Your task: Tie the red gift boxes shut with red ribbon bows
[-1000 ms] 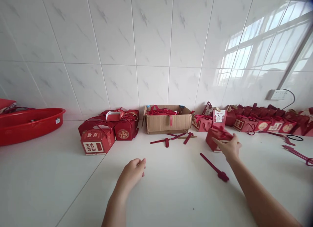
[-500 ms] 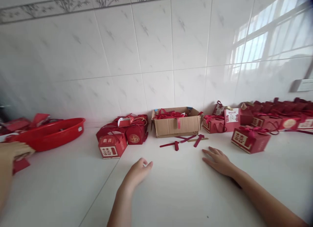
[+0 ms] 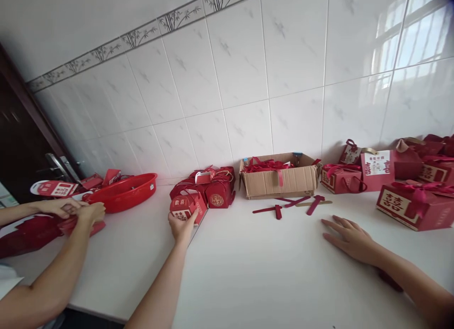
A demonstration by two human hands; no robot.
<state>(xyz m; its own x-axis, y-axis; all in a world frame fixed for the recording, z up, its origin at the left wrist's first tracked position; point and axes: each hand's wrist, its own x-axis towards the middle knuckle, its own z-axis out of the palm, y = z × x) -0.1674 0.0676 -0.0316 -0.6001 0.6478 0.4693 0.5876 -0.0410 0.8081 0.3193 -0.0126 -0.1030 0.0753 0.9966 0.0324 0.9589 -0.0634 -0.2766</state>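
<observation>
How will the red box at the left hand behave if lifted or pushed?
The red box probably feels stiff but crushable, since its walls look like folded card. Flat sides suggest it would slide rather than roll. The left hand spans its near face, so tipping while held seems unlikely.

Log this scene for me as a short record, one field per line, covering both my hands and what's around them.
Left hand: around the front red box, thumb and fingers at its sides
Right hand: palm down, fingers spread, nothing visibly held
Right of it: ribboned red box
Centre back: open cardboard box holding red ribbons
In front of that: loose strips
Far left: red basin, co-worker's hands nearby
</observation>
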